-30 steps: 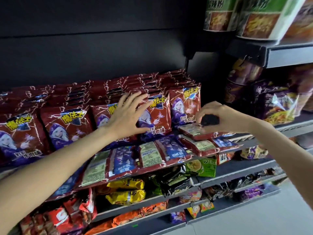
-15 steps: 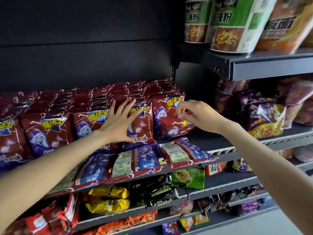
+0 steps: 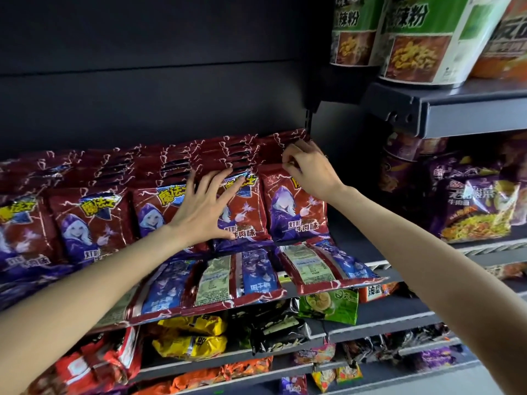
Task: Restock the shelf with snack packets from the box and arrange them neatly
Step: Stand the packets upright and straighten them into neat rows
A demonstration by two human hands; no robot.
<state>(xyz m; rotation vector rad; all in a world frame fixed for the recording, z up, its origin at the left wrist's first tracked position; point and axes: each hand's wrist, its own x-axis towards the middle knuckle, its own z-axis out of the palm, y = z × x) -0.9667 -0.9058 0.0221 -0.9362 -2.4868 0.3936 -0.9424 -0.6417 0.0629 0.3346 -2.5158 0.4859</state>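
Red packets, left rows: upright red snack packets [image 3: 91,220] stand in rows on the shelf [image 3: 382,265], faces forward, filling it from the left edge to the dark upright at the middle.
Left hand: the left hand [image 3: 204,208] lies flat with fingers spread wide, pressing on the fronts of two neighbouring upright packets; the thumb points right, across the lower part of the pressed packet [image 3: 246,215].
Flat packets: in front of the upright rows, flat packets [image 3: 236,276] lie back-side up along the shelf's front edge, just below the left hand.
Rightmost packet: the end packet [image 3: 296,212] stands upright at the right end of the front row, just right of the left hand.
Right hand: the right hand [image 3: 309,169] has curled fingers pinching the top edge of the end packet, the wrist crossing the packet's upper right corner.
Lower shelves: yellow bags [image 3: 194,337], a green bag [image 3: 330,305] and orange bags [image 3: 248,366] sit below.
Right bay: purple noodle bags [image 3: 479,212] stand on the next shelf; green noodle tubs [image 3: 419,38] stand above them.
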